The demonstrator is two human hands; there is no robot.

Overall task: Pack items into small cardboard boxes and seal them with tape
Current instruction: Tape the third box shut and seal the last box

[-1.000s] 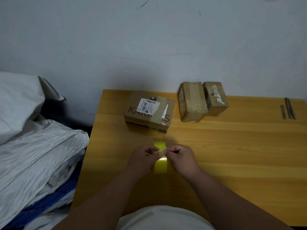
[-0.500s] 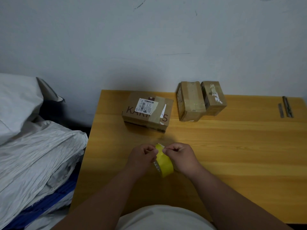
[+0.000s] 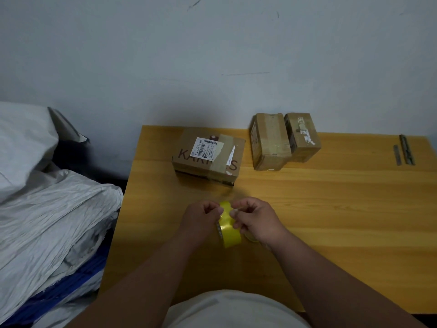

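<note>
A yellow tape roll [image 3: 229,230] stands on edge between both hands, just above the wooden table [image 3: 331,209]. My left hand [image 3: 201,220] grips the roll's left side with curled fingers. My right hand [image 3: 256,218] pinches at the roll's top, thumb and fingertip together on its surface. Behind them sits a taped cardboard box with a white label and dark letters [image 3: 209,156]. Two smaller taped boxes, one [image 3: 269,142] touching the other [image 3: 302,137], stand side by side at the back near the wall.
Two thin metal strips [image 3: 404,152] lie at the table's far right. A pile of white sacks over something blue [image 3: 47,209] rises beside the table's left edge. A grey wall closes the back.
The tape roll has turned slightly between the hands, showing more of its left rim. Both hands stay on it at the same spot.
</note>
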